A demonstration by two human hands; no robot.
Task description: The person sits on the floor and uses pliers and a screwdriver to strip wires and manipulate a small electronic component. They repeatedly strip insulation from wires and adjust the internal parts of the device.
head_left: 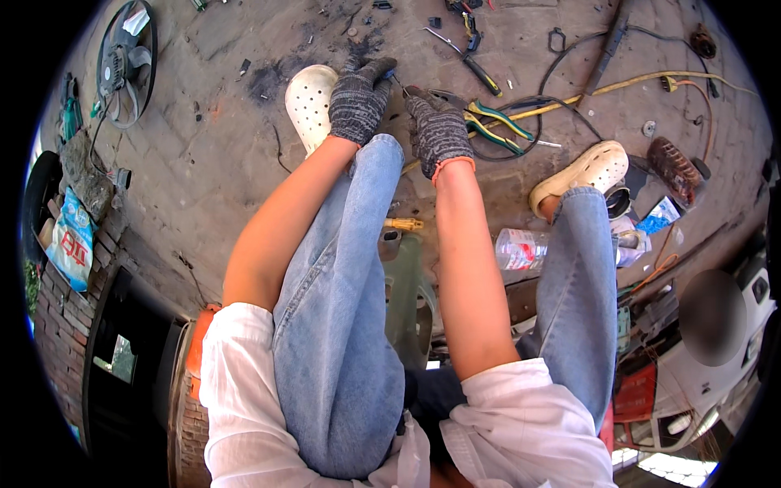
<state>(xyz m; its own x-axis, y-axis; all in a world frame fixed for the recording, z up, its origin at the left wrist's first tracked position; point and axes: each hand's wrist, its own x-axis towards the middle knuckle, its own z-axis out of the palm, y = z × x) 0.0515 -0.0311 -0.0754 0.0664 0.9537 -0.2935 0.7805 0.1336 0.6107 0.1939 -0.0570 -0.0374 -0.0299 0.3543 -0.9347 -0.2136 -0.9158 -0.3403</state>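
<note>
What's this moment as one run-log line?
left grip: gloved, contents unclear | right grip: gloved, close to left, contents unclear | pliers: on ground, handles apart, beside right grip

We see soft, even daylight across the ground, white glare at the lower right, black curved corners, and a blurred oval at the right.

I remotely see a white shirt, blue jeans, cream perforated clogs, and hands in orange-edged grey knit gloves.

There are two gloved hands, two clogs and one fan.
</note>
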